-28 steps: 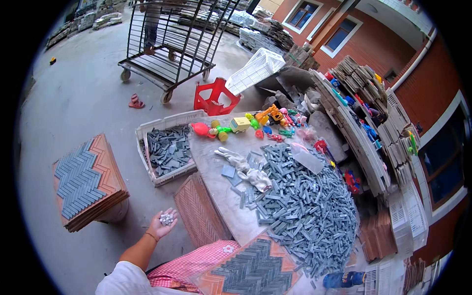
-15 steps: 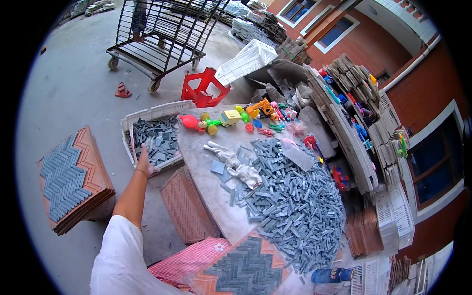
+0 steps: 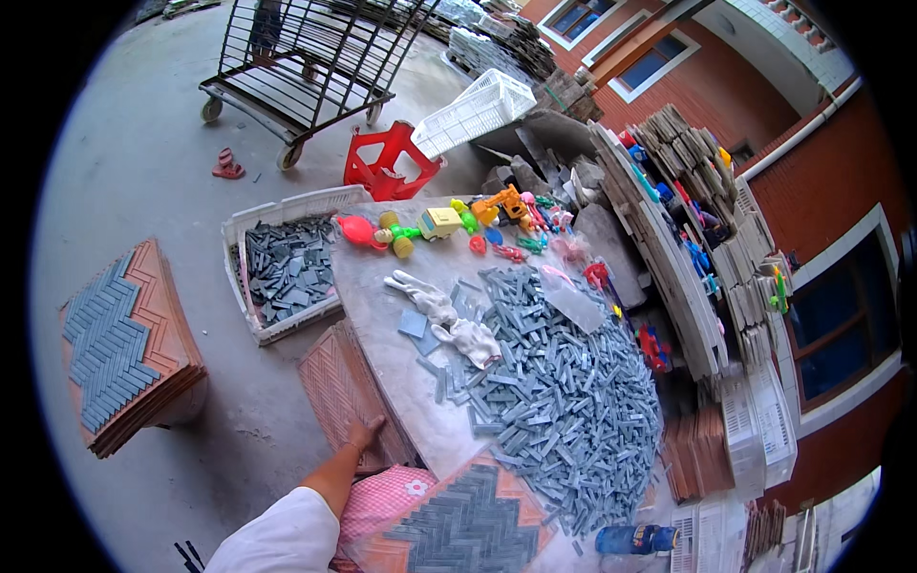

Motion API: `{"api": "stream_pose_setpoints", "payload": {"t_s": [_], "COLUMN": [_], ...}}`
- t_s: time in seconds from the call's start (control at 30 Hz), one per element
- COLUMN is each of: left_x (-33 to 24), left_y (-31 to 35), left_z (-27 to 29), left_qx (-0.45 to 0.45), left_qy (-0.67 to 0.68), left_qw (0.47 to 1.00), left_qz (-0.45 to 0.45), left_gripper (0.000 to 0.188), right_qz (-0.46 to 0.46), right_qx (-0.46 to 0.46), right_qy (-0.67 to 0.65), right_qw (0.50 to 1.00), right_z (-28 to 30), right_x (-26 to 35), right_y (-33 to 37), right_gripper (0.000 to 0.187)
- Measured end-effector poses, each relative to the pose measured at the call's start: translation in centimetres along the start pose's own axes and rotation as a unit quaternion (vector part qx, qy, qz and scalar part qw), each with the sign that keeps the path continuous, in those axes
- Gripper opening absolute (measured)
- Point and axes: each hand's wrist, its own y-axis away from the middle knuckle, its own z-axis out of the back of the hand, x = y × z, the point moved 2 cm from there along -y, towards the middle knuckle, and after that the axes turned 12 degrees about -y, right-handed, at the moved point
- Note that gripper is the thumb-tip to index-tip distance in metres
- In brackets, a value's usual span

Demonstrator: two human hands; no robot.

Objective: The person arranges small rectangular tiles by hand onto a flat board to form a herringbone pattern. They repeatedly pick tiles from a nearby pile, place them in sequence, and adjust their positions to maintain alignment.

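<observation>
My left hand (image 3: pixel 365 436) is down at the near end of a stack of terracotta-coloured herringbone-patterned trays (image 3: pixel 334 382), beside the table edge. Its fingers look stretched out over the trays, with nothing seen in them; whether they press on the top one is unclear. My right hand is out of view. In front of me, at the lower edge, lies an orange tray (image 3: pixel 468 525) with dark grey strips set in a zigzag pattern. A large heap of small grey tile strips (image 3: pixel 573 401) covers the table (image 3: pixel 377 334) to its right.
A white crate (image 3: pixel 287 329) of dark tile pieces stands beyond the trays. Filled trays (image 3: pixel 115 344) are stacked at left. White gloves (image 3: pixel 463 334), plastic toys (image 3: pixel 439 224) and a blue bottle (image 3: pixel 635 540) lie on the table. Behind stand a red stool (image 3: pixel 392 162) and a wheeled metal cart (image 3: pixel 296 95).
My left hand has moved from the near side of the crate of dark pieces back toward me, to the stack of terracotta trays. The view has shifted slightly.
</observation>
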Motion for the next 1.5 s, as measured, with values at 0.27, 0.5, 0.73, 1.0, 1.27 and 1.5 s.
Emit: {"api": "stream_pose_setpoints", "payload": {"t_s": [0.27, 0.5, 0.73, 1.0, 1.27, 1.5], "left_x": [-0.6, 5.7, 10.0, -9.7, -18.4, -20.0], "left_y": [1.7, 1.4, 0.7, 18.0, 29.6, 25.6], "left_z": [4.5, 8.2, 17.3, 36.9, 42.5, 36.1], "left_qx": [-0.03, -0.086, -0.055, -0.015, 0.02, 0.165], "left_qy": [-0.016, 0.062, -0.119, 0.159, 0.424, 0.305], "left_qw": [0.999, 0.994, 0.991, 0.977, 0.884, 0.915], "left_qz": [-0.034, -0.029, -0.013, -0.14, -0.195, -0.206], "left_gripper": [0.107, 0.055, 0.016, 0.005, 0.054, 0.049], "right_qz": [-0.078, -0.115, -0.044, -0.003, 0.157, 0.205], "right_qx": [-0.015, -0.005, -0.095, -0.176, -0.159, -0.056], "right_qy": [-0.092, -0.077, -0.187, -0.317, -0.486, -0.807], "right_qw": [0.993, 0.99, 0.977, 0.932, 0.845, 0.55], "right_z": [0.5, -0.2, 4.5, 9.1, 7.0, 10.1], "right_x": [2.2, 2.1, 5.6, 9.1, 16.4, 17.6], "right_y": [-1.5, -1.1, -5.1, -9.6, -16.8, -22.3], "right_gripper": [0.018, 0.015, 0.015, 0.013, 0.057, 0.087]}}
